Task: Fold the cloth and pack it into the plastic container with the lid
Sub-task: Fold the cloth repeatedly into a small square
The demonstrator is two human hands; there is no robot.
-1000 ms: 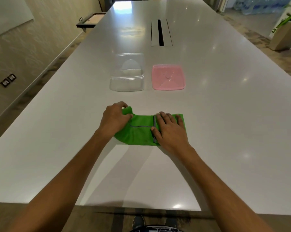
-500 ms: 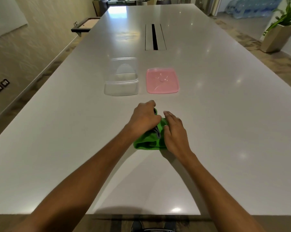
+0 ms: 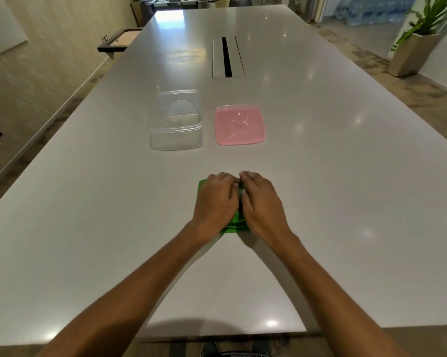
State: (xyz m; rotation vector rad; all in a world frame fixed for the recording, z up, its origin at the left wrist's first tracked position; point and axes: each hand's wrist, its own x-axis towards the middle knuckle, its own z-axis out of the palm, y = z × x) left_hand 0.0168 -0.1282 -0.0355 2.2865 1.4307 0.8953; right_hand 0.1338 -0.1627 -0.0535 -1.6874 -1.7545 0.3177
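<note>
A small green cloth [image 3: 235,227] lies folded into a compact pad on the white table [image 3: 88,228], mostly hidden under both hands. My left hand [image 3: 216,200] covers its left half and my right hand [image 3: 262,204] its right half, fingers curled over the far edge and touching each other. Only a green strip shows at the near edge and the far left corner. The clear plastic container [image 3: 176,141] stands open beyond the hands, slightly to the left. Its pink lid [image 3: 239,124] lies flat to the container's right.
A cable slot [image 3: 227,57] runs along the table's middle further back. The table's near edge is just below my forearms. A planter [image 3: 413,52] stands on the floor at the far right, and a small shelf [image 3: 117,43] hangs on the left wall.
My left hand carried the cloth's left side over to the right, halving its width. Both hands now rest side by side on the smaller pad.
</note>
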